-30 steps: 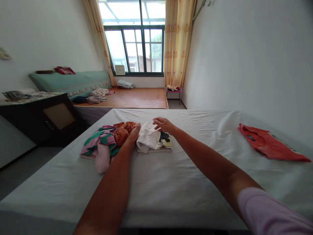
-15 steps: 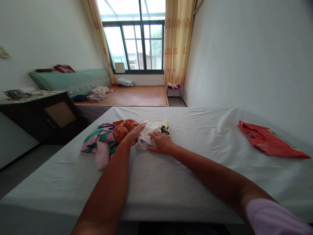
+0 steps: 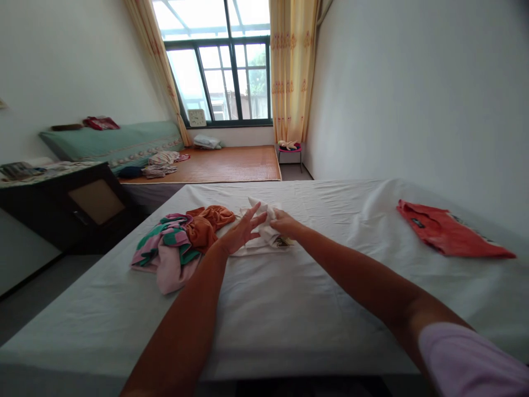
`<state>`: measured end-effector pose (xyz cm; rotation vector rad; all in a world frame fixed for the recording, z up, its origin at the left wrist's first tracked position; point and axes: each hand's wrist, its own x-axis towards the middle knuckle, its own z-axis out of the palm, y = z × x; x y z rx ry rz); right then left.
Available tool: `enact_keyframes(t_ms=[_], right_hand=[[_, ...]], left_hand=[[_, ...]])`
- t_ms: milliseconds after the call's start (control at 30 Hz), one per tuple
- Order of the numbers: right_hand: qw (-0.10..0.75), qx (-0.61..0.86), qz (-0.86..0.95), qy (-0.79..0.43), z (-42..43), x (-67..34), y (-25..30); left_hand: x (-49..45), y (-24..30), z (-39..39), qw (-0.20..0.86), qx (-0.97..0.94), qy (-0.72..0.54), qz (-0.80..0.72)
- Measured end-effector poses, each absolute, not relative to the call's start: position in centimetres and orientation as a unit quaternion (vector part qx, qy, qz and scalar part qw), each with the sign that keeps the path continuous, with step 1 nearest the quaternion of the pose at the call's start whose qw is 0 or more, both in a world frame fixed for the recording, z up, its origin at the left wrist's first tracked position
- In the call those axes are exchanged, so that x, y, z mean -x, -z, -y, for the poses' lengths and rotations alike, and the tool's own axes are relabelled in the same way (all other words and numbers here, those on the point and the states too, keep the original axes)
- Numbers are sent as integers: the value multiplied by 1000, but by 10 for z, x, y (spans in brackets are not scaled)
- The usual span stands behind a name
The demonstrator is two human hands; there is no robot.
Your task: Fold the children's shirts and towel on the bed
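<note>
A white printed shirt (image 3: pixel 264 234) lies bunched in the middle of the bed (image 3: pixel 289 286). My right hand (image 3: pixel 283 223) is closed on its upper fold and lifts the cloth a little. My left hand (image 3: pixel 242 234) is beside it with fingers spread, touching the shirt's left side. Just left of my left hand lies an orange garment (image 3: pixel 204 223), and past that a green, pink and white striped garment (image 3: pixel 165 248).
A folded red shirt (image 3: pixel 444 234) lies at the bed's right, near the white wall. A dark cabinet (image 3: pixel 70 207) stands left of the bed. Beyond are a platform with a woven mat (image 3: pixel 223 165), a green cushion (image 3: pixel 111 143), clothes, a small stool (image 3: pixel 289 149) and a window (image 3: pixel 219 77).
My right hand went from flat on the shirt to gripping and raising its fold. My left hand lifted and spread its fingers. The view shifted slightly left.
</note>
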<state>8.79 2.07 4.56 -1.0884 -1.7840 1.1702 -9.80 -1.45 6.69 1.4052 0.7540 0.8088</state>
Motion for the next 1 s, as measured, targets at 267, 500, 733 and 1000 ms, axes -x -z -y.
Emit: enact_keyframes(t_ms=[267,500,733,1000], right_hand=[[481,498,531,-489,-14,-256,-60],[396,691,483,-365,15,-350,-19],[265,651,711,-28,11,-298,-40],[-45,688,724,-8,-12,-243,-47]], left_hand=[[94,-42,0,622,-601,-360,-349],[90,-23,-8,621,-565,-377,-391],[88,-19,-9,599,-574,-373,-415],[87,-20,-5,578,-599,-366,-417]])
